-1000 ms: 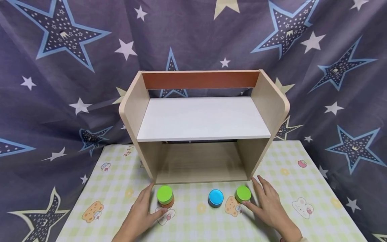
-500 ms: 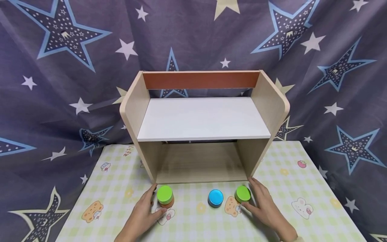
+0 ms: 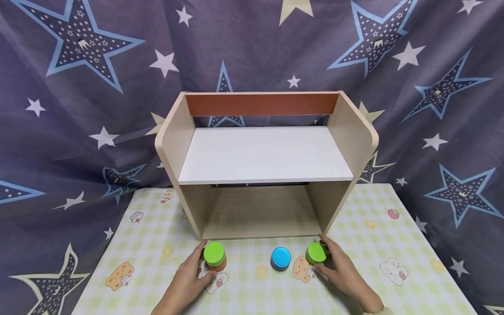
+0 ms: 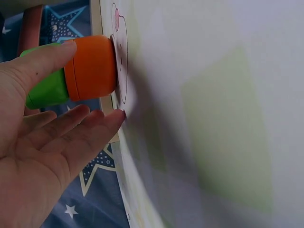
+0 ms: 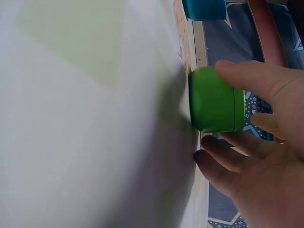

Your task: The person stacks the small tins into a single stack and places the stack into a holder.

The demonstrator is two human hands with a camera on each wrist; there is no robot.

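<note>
At the left, a green round container (image 3: 214,253) sits on an orange one (image 4: 95,67). My left hand (image 3: 187,280) stands beside this stack, fingers at its left and thumb in front. In the left wrist view a gap shows between the fingers and the stack; whether the thumb touches it I cannot tell. To the right is another green container (image 5: 214,99). My right hand (image 3: 341,269) spreads around its right side, thumb in front, fingers extended. Whether that thumb touches it I cannot tell. A blue round container (image 3: 281,257) stands between the hands, apart from both.
Behind the containers stands a wooden two-level shelf with a white upper board (image 3: 265,155) and a lower compartment (image 3: 261,212). A checked cloth (image 3: 149,253) covers the table. A dark star-patterned curtain (image 3: 260,48) hangs behind and at both sides.
Both hands have shifted slightly inward: the left fingers nearer to the green-and-orange stack, the right fingers nearer to the right green container. The containers and shelf have stayed in place.
</note>
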